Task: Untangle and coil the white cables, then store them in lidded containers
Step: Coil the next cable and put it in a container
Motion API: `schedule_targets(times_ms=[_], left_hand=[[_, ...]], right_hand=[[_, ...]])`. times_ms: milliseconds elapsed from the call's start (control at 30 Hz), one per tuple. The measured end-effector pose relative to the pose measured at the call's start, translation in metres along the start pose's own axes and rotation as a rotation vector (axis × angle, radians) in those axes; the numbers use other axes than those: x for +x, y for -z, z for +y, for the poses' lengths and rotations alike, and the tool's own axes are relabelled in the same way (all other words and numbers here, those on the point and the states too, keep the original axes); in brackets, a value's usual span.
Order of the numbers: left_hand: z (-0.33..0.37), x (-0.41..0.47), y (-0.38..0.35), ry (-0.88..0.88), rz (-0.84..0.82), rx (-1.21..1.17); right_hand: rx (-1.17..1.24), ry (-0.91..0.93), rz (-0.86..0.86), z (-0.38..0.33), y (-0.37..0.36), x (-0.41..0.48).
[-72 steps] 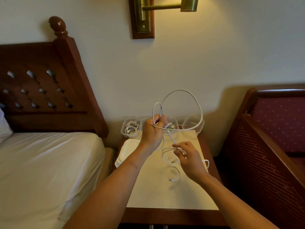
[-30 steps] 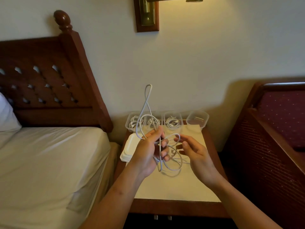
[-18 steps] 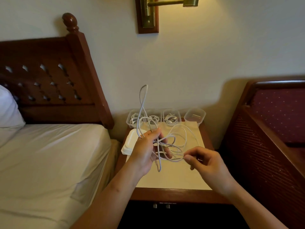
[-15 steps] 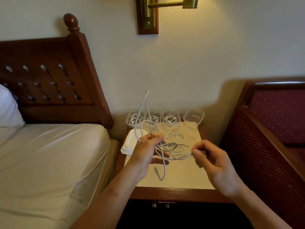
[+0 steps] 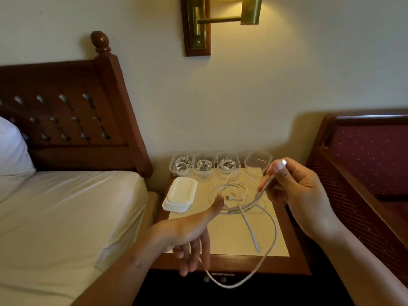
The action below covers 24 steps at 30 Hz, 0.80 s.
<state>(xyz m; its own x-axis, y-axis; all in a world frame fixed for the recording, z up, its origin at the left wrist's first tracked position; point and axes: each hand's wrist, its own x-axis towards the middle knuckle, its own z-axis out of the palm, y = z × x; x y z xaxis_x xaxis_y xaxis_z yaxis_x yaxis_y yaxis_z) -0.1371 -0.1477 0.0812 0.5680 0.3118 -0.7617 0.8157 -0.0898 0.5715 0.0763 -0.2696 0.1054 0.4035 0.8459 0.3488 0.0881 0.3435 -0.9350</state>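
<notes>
A white cable lies in loose loops over the cream mat on the nightstand, and one long loop hangs past the front edge. My right hand pinches it just below its connector end, raised at the right. My left hand is low at the front with thumb up against the loops and fingers pointing down; the cable runs past those fingers. Three clear containers at the back hold coiled cables, and a fourth clear container stands to their right. A stack of white lids sits at the left.
A bed with a white sheet and a wooden headboard flanks the nightstand on the left. A red upholstered chair stands close on the right. A brass wall lamp hangs above. The nightstand's wooden front edge is near me.
My left hand has dropped and opened, letting the gathered loops fall onto the mat. My right hand has drawn the cable's end up and to the right.
</notes>
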Motion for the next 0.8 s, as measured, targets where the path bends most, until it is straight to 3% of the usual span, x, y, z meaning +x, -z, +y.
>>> schedule_targets(times_ms=[100,167,367,467,567,667,800], left_hand=[[-0.002,-0.015,0.015,-0.064,-0.068,0.158],[0.002,-0.021,0.022,-0.251,-0.012,0.155],[0.038,-0.020,0.002,-0.788,0.537,-0.149],[0.051,-0.019,-0.003,-0.808,0.730,-0.076],[0.056,-0.021,0.000,-0.778,0.703,-0.011],[0.059,-0.024,0.006,-0.825,0.672,-0.139],[0.047,-0.034,0.028,-0.763,0.641,-0.441]], right_hand=[[0.051,-0.070,0.084,-0.006,0.000,0.003],[0.037,-0.085,0.113,-0.007,-0.002,0.006],[-0.051,-0.122,-0.124,-0.003,-0.015,0.014],[-0.040,-0.160,-0.298,-0.008,-0.018,0.011],[-0.020,-0.195,-0.298,-0.009,-0.021,0.009],[-0.072,-0.181,-0.274,-0.003,-0.018,0.007],[-0.150,-0.197,-0.426,0.010,0.002,-0.004]])
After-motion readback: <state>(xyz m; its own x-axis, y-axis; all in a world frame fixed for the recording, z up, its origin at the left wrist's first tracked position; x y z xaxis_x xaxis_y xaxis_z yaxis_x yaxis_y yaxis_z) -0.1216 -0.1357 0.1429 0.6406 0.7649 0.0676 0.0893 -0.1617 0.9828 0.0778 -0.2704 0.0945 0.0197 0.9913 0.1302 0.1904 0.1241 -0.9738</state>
